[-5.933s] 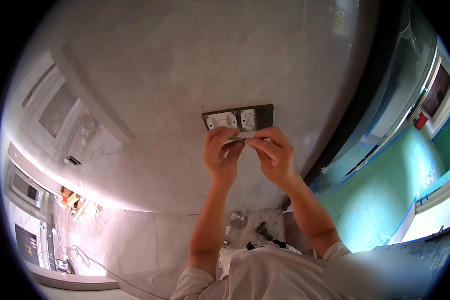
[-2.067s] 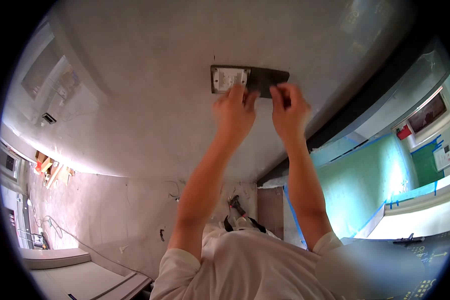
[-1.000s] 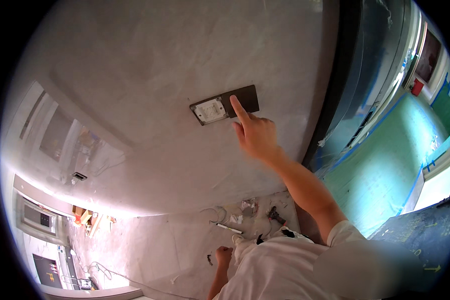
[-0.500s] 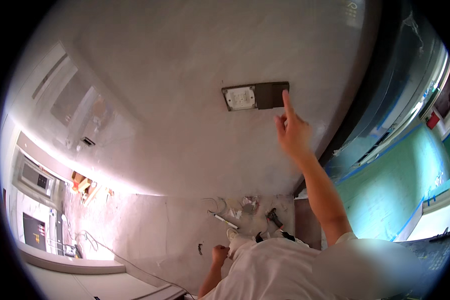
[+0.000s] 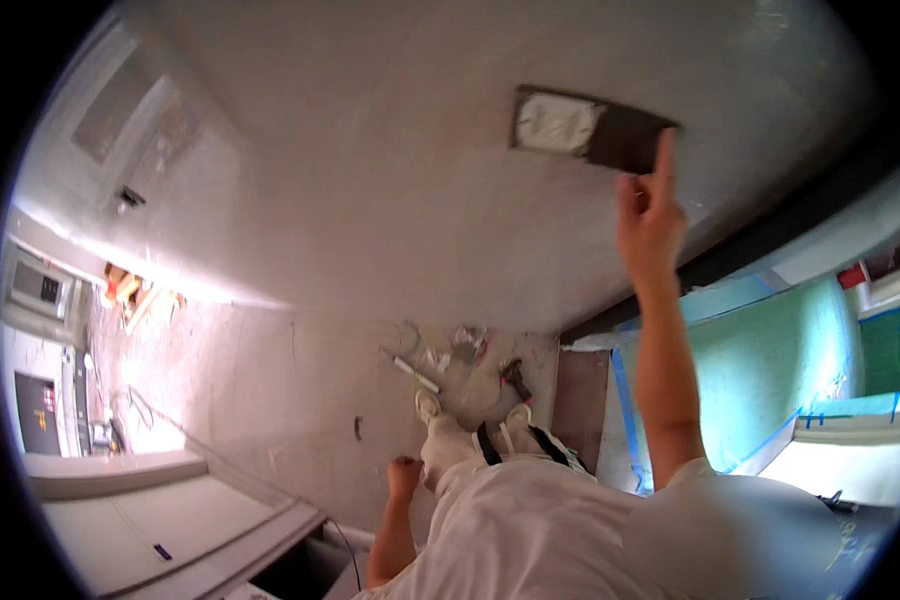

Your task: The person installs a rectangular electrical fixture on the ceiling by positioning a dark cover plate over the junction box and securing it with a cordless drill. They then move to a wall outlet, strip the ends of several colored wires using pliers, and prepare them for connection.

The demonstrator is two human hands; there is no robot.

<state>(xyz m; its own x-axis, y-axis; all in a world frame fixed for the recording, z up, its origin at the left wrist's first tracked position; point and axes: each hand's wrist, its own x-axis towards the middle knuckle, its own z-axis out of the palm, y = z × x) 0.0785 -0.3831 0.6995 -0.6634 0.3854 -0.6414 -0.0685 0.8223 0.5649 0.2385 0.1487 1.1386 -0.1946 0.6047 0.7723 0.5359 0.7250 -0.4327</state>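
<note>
A long wall switch panel [image 5: 632, 139] is set in the pale wall, its right part a dark brown plate. The left part shows a white, uncovered insert [image 5: 554, 122] within a dark frame. My right hand [image 5: 652, 232] is raised to the panel, index finger stretched out and the other fingers loosely curled, holding nothing. Its fingertip is at the plate's right end; whether it presses there I cannot tell. Low at my side hangs my left hand [image 5: 404, 477], fingers curled closed, with no object showing in it.
A white tube-like tool [image 5: 416, 374], scraps [image 5: 457, 347] and a dark power tool [image 5: 516, 380] lie on the floor near my feet. A cable [image 5: 250, 462] runs across the left. Wood pieces [image 5: 140, 296] lie far left. Green sheeting [image 5: 760, 365] with blue tape covers the right.
The whole view has shifted and tilted, so the panel now appears higher and farther right. My right index finger stays at its right end. My left hand remains low and closed.
</note>
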